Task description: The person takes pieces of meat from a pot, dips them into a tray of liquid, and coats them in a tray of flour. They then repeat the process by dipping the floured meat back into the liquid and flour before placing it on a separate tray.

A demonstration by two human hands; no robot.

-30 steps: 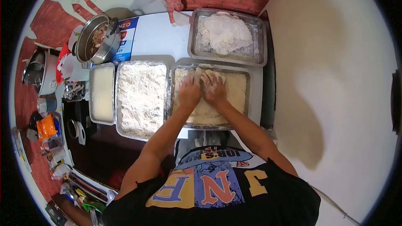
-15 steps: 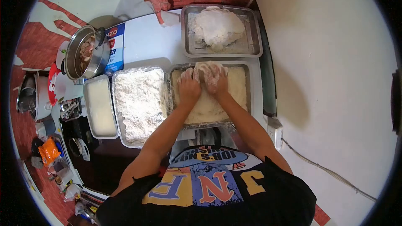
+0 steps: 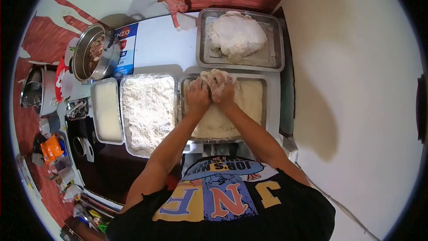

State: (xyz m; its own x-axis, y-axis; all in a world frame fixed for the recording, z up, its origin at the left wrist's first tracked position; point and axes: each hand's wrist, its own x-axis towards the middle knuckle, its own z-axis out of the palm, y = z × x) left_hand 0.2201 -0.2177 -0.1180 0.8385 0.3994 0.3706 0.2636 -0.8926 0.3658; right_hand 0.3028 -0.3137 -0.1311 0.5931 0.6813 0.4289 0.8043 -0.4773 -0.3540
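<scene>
My left hand (image 3: 197, 97) and my right hand (image 3: 222, 91) are side by side in the far left part of a metal tray (image 3: 265, 93) with pale breading flour (image 3: 249, 102) in it. Both are dusted with flour, fingers curled. They press on a lumpy flour-coated piece (image 3: 216, 75), which shows mostly past the right fingers; its kind is hidden by the coating and the hands. Left of this tray stands one heaped with white flour (image 3: 149, 111). Further left is a narrow tray of pale, milky liquid (image 3: 108, 111).
Behind, a metal tray (image 3: 278, 60) holds a large heap of flour-coated pieces (image 3: 238, 33). A steel pot (image 3: 104, 56) with what looks like raw meat stands at the far left, by a blue-and-white box (image 3: 127, 49). A wall (image 3: 352, 85) rises on the right.
Both hands have shifted slightly left within the tray, the right one closer to the left, and the coated piece has moved left with them. The camera view has tilted a little.
</scene>
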